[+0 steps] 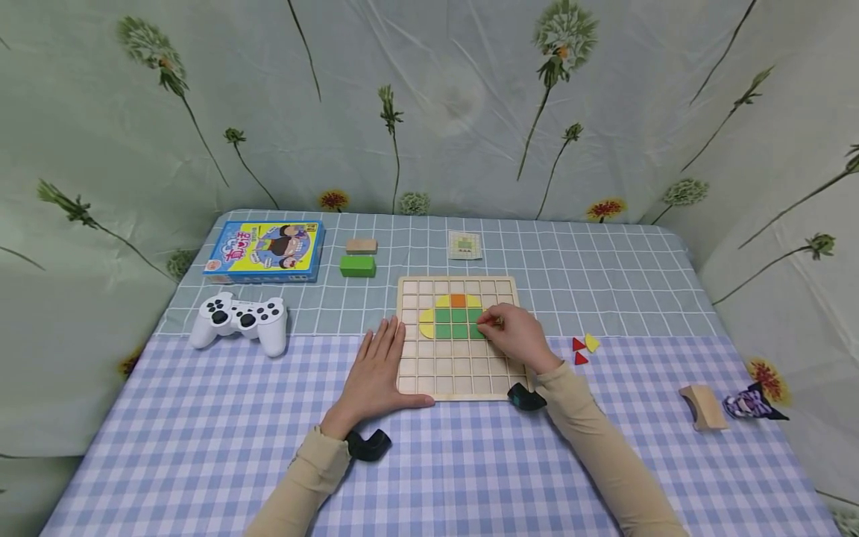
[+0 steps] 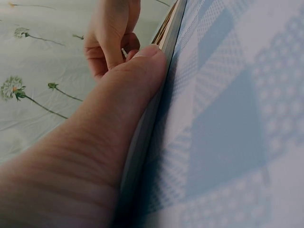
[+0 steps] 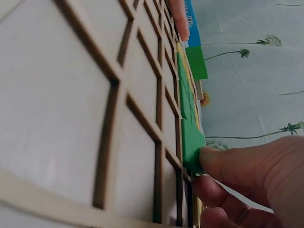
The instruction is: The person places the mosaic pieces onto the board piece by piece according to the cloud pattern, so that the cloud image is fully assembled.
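Observation:
A square wooden grid board (image 1: 463, 365) lies in the middle of the table. In its upper middle cells sit several green square tiles (image 1: 459, 315), an orange tile (image 1: 458, 300) and yellow rounded pieces (image 1: 426, 315). With thumb and fingertips, my right hand (image 1: 518, 335) pinches a green tile (image 3: 192, 145) at the right end of the green group; the right wrist view shows it standing slightly above its neighbours. My left hand (image 1: 374, 379) rests spread along the board's lower left, fingertips at the left edge and thumb (image 2: 137, 71) at the near edge.
Two red triangles (image 1: 579, 344) and a yellow piece (image 1: 591, 342) lie right of the board. Behind it is a pattern card (image 1: 464, 245). A green block (image 1: 358, 266), wooden block (image 1: 362, 246), game box (image 1: 265, 251) and white controller (image 1: 240, 322) stand left; a wooden arch (image 1: 705, 407) and small figure (image 1: 751, 403) right.

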Demonstrator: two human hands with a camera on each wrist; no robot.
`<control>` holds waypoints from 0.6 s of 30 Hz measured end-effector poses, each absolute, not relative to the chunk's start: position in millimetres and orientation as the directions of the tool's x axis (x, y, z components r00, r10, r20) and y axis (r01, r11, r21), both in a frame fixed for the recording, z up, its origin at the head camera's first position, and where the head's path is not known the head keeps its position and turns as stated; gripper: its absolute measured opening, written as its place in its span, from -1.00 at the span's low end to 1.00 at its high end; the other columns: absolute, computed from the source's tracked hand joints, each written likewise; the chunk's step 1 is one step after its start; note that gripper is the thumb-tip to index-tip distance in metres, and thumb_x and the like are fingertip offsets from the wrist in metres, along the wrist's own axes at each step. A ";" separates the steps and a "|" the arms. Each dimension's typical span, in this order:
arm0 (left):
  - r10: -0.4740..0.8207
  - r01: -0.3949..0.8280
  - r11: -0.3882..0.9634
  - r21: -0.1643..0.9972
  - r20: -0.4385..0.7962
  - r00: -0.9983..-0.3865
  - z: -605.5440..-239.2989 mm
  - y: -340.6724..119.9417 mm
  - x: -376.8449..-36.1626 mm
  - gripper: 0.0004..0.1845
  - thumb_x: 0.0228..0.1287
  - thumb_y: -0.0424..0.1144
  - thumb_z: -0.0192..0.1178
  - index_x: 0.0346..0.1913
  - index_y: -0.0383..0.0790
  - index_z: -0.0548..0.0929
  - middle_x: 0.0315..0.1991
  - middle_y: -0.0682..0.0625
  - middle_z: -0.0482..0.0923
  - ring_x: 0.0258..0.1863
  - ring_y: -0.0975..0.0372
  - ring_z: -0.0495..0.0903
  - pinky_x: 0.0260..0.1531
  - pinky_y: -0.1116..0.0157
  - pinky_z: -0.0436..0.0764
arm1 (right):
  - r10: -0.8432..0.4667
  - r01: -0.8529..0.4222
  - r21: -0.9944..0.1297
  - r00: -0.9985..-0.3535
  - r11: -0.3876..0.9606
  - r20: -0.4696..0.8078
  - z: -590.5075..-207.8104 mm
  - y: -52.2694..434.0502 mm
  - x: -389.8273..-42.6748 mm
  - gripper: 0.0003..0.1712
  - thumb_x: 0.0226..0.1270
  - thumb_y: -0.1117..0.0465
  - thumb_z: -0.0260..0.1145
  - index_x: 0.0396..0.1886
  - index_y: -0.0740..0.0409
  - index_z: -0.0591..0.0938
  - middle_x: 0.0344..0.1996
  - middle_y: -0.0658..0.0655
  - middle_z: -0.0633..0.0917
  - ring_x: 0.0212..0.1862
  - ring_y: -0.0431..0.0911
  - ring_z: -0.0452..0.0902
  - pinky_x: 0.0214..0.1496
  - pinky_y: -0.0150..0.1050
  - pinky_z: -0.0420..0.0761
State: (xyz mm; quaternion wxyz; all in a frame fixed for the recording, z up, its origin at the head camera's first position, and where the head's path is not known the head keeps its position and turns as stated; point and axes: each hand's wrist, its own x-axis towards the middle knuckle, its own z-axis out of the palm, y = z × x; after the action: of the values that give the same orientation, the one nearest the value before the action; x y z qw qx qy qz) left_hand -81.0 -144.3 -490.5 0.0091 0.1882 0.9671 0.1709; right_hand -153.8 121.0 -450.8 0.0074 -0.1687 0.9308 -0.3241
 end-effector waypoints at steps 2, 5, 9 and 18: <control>0.367 0.360 0.871 0.336 0.044 -0.929 -490.6 -144.3 -81.0 0.41 -0.22 0.63 0.06 0.50 -0.30 -0.19 0.51 -0.14 -0.30 0.46 0.11 -0.37 0.38 0.16 -0.39 | -0.318 -0.313 -0.590 -0.943 0.744 0.099 -452.1 120.0 -154.3 -0.96 0.17 0.25 0.41 -0.38 0.12 0.74 -0.45 -0.04 0.63 -0.44 -0.15 0.47 -0.42 -0.24 0.47; 0.364 0.355 0.873 0.334 0.037 -0.931 -490.7 -144.4 -81.1 0.41 -0.22 0.64 0.04 0.50 -0.30 -0.20 0.51 -0.14 -0.31 0.46 0.12 -0.38 0.37 0.17 -0.40 | -0.324 -0.320 -0.578 -0.941 0.751 0.100 -451.7 119.5 -153.8 -0.96 0.17 0.24 0.41 -0.40 0.11 0.74 -0.46 -0.04 0.62 -0.42 -0.15 0.49 -0.40 -0.22 0.49; 0.363 0.354 0.875 0.331 0.038 -0.931 -490.4 -145.0 -81.3 0.41 -0.22 0.65 0.03 0.50 -0.30 -0.20 0.51 -0.14 -0.31 0.46 0.11 -0.38 0.37 0.17 -0.40 | -0.330 -0.321 -0.579 -0.939 0.749 0.094 -449.4 124.5 -150.4 -0.95 0.16 0.21 0.42 -0.41 0.09 0.73 -0.45 -0.05 0.63 -0.43 -0.16 0.46 -0.39 -0.22 0.48; 0.372 0.366 0.868 0.335 0.048 -0.927 -490.5 -144.7 -81.6 0.40 -0.21 0.64 0.04 0.49 -0.32 -0.17 0.50 -0.15 -0.30 0.46 0.10 -0.37 0.38 0.15 -0.38 | -0.201 -0.215 -0.605 -0.975 0.767 0.091 -446.3 175.0 -135.1 -0.87 0.16 0.16 0.43 -0.35 0.12 0.73 -0.46 -0.03 0.63 -0.54 -0.17 0.40 -0.56 -0.27 0.38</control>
State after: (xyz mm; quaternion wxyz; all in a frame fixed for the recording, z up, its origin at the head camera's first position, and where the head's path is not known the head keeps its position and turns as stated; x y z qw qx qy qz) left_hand -81.6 -144.7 -490.5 0.0090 0.1909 0.9665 0.1714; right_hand -135.1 175.0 -446.3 -0.0103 -0.1107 0.9398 -0.3231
